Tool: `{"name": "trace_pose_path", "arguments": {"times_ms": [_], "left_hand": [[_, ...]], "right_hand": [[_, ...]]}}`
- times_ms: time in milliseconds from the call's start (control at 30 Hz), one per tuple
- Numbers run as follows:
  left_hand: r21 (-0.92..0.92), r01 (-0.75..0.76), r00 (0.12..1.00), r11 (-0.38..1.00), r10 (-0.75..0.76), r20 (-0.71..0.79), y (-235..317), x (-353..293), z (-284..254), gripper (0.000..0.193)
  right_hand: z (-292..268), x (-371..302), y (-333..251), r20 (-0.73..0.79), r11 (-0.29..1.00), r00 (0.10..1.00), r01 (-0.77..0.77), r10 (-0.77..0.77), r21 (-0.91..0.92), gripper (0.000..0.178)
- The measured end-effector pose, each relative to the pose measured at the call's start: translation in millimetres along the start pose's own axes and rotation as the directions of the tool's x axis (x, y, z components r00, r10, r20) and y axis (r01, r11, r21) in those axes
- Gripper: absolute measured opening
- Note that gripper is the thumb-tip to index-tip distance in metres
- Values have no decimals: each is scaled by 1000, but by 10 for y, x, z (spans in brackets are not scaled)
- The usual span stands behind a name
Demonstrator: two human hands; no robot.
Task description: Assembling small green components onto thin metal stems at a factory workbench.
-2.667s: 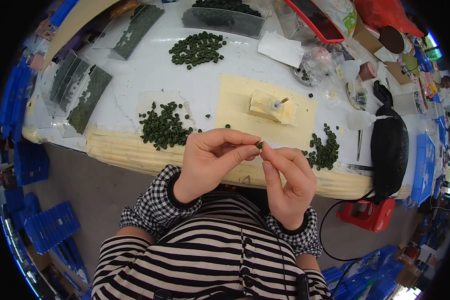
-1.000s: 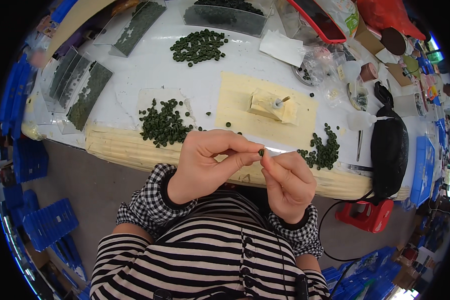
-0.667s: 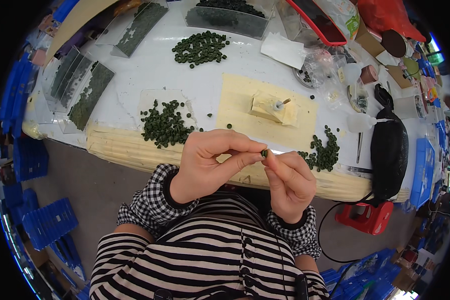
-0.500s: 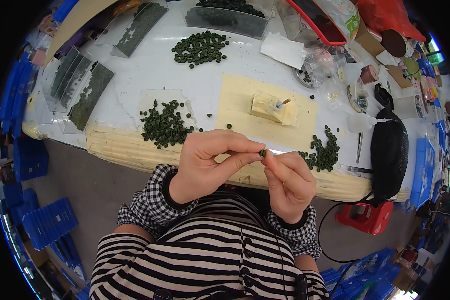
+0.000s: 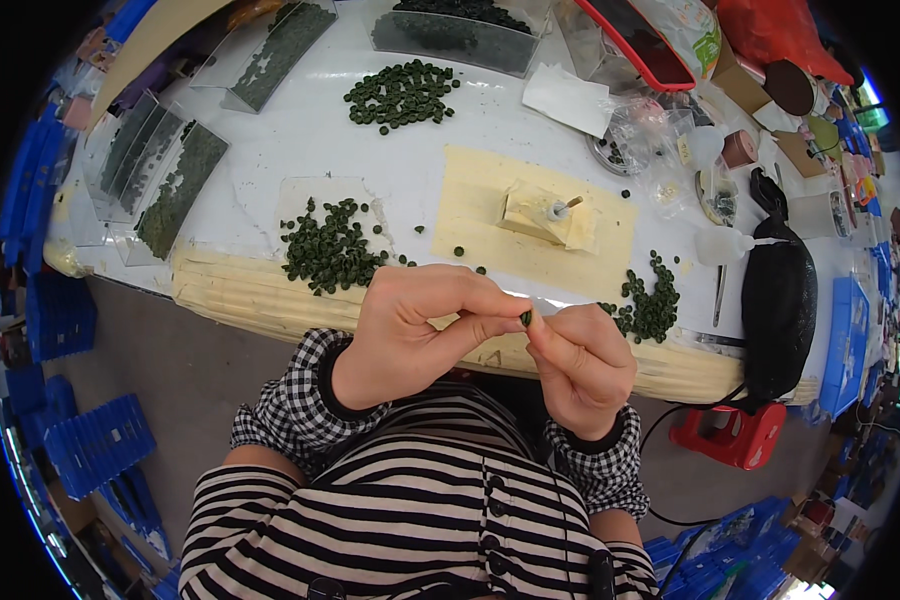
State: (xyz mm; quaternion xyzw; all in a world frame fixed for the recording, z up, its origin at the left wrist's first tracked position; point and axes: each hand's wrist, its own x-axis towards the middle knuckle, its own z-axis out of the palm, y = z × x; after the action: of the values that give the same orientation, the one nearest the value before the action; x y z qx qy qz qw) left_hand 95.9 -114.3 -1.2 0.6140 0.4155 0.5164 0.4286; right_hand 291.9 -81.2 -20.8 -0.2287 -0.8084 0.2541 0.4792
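Observation:
Over the table's front edge, my left hand (image 5: 410, 330) and my right hand (image 5: 588, 368) meet, fingertips almost touching. Between their thumbs and forefingers is a small dark green round piece (image 5: 526, 318), mostly covered by the fingers. A pile of similar green pieces (image 5: 330, 247) lies to the left of my left hand. Just beyond my right hand is a smaller pile of green pieces (image 5: 654, 305). A cloth-wrapped block (image 5: 542, 217) with a short peg stands on a cream cloth (image 5: 462, 208) ahead of both hands.
Farther back lies another green pile (image 5: 402, 97), near clear bins (image 5: 455, 45) of dark pieces. To the right are a black bag (image 5: 778, 310), a white squeeze bottle (image 5: 722, 246), tweezers (image 5: 719, 295) and a red-cased phone (image 5: 638, 45). A padded roll (image 5: 260, 292) edges the table front.
Both hands have shifted slightly down toward me, and the pinched green piece has turned and lowered a little. A loose green piece beside my left fingers now shows.

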Motion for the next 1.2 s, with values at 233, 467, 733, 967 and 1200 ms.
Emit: {"name": "trace_pose_path", "arguments": {"times_ms": [233,467,733,967,1200], "left_hand": [[-12,38,999,999,-38,20,6,3,-16,16],[-37,-5,999,999,4,-37,-42,0,26,15],[-46,1,999,999,-3,-43,-41,-18,9,18],[-11,-10,999,1000,10,-40,-39,-16,-5,19],[-7,-51,997,999,50,-62,-68,-11,8,16]], "right_hand": [[-35,19,23,40,999,999,22,-21,-40,41],[-30,19,45,9,1000,1000,14,-13,-26,41],[-33,44,29,11,1000,1000,-5,5,-8,40],[-26,51,29,10,1000,1000,-10,10,10,39],[-21,55,25,3,1000,1000,-13,13,13,39]]}}
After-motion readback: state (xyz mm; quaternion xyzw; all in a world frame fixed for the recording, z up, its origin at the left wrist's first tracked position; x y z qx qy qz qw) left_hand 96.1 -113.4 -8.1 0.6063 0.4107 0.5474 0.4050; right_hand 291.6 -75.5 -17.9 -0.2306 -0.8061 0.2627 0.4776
